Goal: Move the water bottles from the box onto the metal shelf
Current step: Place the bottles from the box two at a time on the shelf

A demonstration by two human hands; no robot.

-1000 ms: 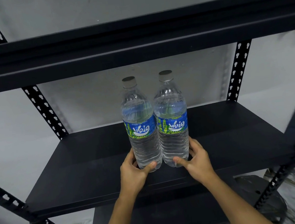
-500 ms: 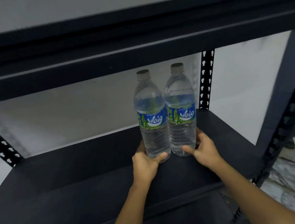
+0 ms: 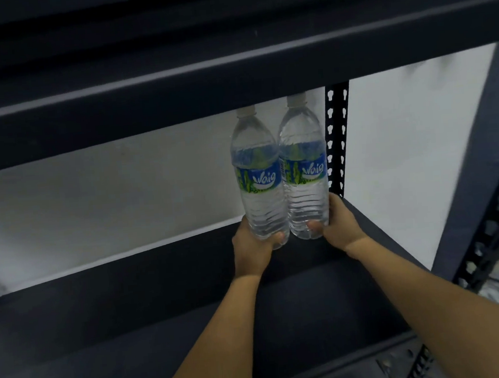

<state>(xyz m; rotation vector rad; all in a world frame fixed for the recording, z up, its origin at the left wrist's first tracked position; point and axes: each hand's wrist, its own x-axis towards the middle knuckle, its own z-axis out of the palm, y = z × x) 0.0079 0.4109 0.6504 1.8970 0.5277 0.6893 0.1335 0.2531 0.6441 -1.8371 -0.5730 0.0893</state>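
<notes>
Two clear water bottles with blue and green labels stand upright side by side at the back right of the black metal shelf (image 3: pixel 133 319). My left hand (image 3: pixel 252 249) grips the base of the left bottle (image 3: pixel 257 173). The base of the right bottle (image 3: pixel 303 166) is held by my right hand (image 3: pixel 340 226). The two bottles touch each other, and their caps reach up to the edge of the shelf board above. The box is out of view.
The upper shelf board (image 3: pixel 232 78) crosses the top of the view, close above the bottle caps. A perforated black upright (image 3: pixel 339 138) stands just right of the bottles, another upright (image 3: pixel 493 227) at the front right. A white wall lies behind.
Both hands have pushed the two bottles back and to the right along the shelf, close to the rear right upright. The view has moved nearer and lower under the upper board.
</notes>
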